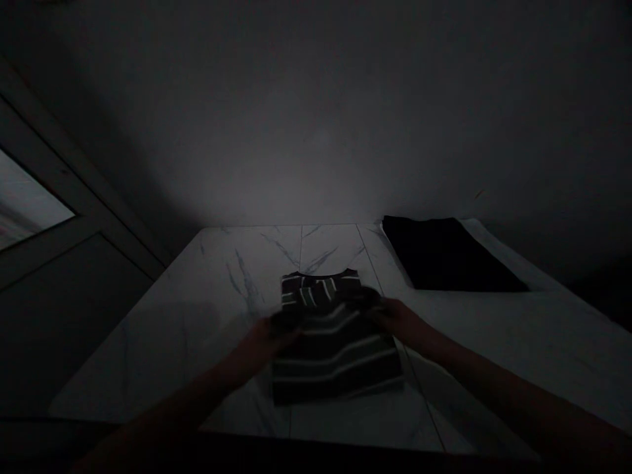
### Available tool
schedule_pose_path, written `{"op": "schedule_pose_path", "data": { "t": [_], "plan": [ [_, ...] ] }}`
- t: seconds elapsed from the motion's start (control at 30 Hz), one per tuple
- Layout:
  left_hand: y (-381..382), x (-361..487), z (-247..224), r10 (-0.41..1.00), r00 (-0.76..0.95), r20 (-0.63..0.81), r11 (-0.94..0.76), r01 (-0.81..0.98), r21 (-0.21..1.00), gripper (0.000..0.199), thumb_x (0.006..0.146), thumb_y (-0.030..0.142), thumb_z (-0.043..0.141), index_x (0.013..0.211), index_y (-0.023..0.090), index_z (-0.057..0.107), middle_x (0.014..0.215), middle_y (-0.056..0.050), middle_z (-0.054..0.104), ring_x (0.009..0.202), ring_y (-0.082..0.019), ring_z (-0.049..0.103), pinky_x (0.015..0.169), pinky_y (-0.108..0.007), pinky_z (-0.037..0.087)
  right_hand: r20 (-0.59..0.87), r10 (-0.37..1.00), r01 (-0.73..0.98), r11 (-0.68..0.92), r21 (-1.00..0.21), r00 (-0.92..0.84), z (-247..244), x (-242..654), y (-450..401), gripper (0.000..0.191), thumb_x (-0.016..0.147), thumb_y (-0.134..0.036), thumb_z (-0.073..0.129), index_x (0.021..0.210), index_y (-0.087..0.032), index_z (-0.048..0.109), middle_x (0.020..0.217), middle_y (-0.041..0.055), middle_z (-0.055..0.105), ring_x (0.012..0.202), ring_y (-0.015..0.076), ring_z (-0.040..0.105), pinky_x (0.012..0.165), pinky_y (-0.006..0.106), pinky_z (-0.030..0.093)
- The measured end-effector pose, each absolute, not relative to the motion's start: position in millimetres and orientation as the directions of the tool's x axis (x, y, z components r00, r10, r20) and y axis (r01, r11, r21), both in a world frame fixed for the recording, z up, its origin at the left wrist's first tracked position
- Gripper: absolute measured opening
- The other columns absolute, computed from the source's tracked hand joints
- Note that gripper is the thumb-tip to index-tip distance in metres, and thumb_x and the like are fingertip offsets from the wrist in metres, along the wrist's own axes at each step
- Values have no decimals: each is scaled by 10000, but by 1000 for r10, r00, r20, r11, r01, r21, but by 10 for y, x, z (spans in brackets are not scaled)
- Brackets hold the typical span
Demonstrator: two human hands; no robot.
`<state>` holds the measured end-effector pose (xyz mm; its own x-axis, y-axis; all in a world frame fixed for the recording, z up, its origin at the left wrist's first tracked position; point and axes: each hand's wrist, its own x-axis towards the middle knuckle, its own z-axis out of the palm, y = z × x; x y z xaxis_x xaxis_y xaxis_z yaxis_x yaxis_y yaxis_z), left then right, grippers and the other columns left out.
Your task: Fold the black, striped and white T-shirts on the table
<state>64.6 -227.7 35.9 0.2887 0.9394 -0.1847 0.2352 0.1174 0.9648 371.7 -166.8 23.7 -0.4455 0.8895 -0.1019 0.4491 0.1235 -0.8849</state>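
Observation:
A dark striped garment (338,352) with pale and grey-green bands lies partly folded on the marble-patterned table (237,263). Its neckline faces the far side, and a raised layer hangs towards the near side. At the left edge of that layer, my left hand (281,332) grips the cloth, its fingers dim and blurred. My right hand (388,316) is closed on the layer's upper right corner. Cloth and darkness hide some fingertips.
Black folded cloth (449,253) lies at the back right, over a pale sheet (486,243). A grey wall (316,131) stands behind the table. A framed door or window panel (74,230) is at the left.

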Motion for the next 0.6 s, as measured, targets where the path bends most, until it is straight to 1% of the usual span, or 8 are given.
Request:
{"op": "schedule_pose_path", "data": {
  "t": [0.07, 0.17, 0.23, 0.3, 0.37, 0.43, 0.5, 0.6],
  "plan": [
    [-1813, 706, 265, 994, 70, -82, 61, 265, 962, 389, 805, 469, 662, 1049, 172, 717, 1005, -70, 771, 1001, -258, 698, 891, -398, 559, -21, 971, 514, 108, -851, -238, 62, 3566, -1288, 301, 878, -425, 530, 984, -194, 689, 987, 111, 741, 926, 293, 684, 833, 444, 549],
    [-1219, 758, 58, 991, -128, 28, 30, 429, 903, 180, 804, 318, 635, 907, 180, 685, 909, -57, 762, 892, -225, 703, 799, -335, 559, 44, 996, 635, 85, -768, -80, -166, 3403, -906, 184, 879, -305, 494, 954, -227, 644, 987, 122, 719, 953, 295, 666, 872, 445, 515],
    [-999, 771, -87, 980, -192, 55, 51, 507, 860, 73, 810, 217, 596, 863, 199, 643, 895, -44, 749, 854, -199, 697, 766, -301, 545, 65, 998, 728, 58, -683, -19, -271, 3358, -814, 189, 908, -287, 462, 996, -231, 620, 975, 124, 710, 952, 291, 668, 842, 418, 509],
    [-922, 770, -212, 973, -222, 67, 64, 534, 843, 109, 816, 162, 576, 906, 210, 614, 913, -44, 735, 866, -192, 689, 776, -296, 528, 63, 998, 796, 37, -604, 1, -336, 3352, -813, 230, 948, -310, 434, 1092, -225, 591, 983, 128, 708, 952, 292, 673, 797, 395, 505],
    [-944, 756, -303, 967, -238, 94, 70, 600, 797, 188, 838, 153, 562, 1015, 211, 586, 906, -46, 717, 876, -198, 680, 788, -304, 515, 40, 999, 844, 9, -537, 15, -367, 3361, -850, 296, 981, -347, 404, 1201, -216, 553, 987, 134, 710, 927, 302, 681, 753, 393, 500],
    [-1012, 738, -347, 965, -225, 137, 70, 720, 691, 273, 877, 175, 531, 1148, 204, 539, 909, -50, 701, 873, -206, 672, 777, -309, 510, 15, 999, 877, -23, -480, 35, -369, 3365, -894, 371, 994, -368, 389, 1304, -200, 506, 995, 145, 711, 900, 318, 686, 738, 411, 498],
    [-1093, 736, -340, 958, -185, 217, 42, 844, 534, 363, 891, 185, 506, 1253, 178, 492, 1008, -90, 683, 914, -222, 662, 786, -325, 512, 40, 999, 902, -14, -431, 35, -355, 3355, -933, 447, 987, -340, 399, 1394, -162, 450, 1070, 177, 696, 950, 341, 674, 772, 441, 502],
    [-1211, 811, -266, 921, -79, 381, -42, 953, 300, 467, 856, 131, 481, 1324, 134, 480, 1200, -171, 615, 1061, -283, 612, 889, -412, 497, 215, 975, 934, 129, -332, -59, -328, 3302, -987, 532, 958, -242, 405, 1469, -96, 396, 1301, 237, 586, 1162, 368, 581, 934, 493, 466]
  ]
}}
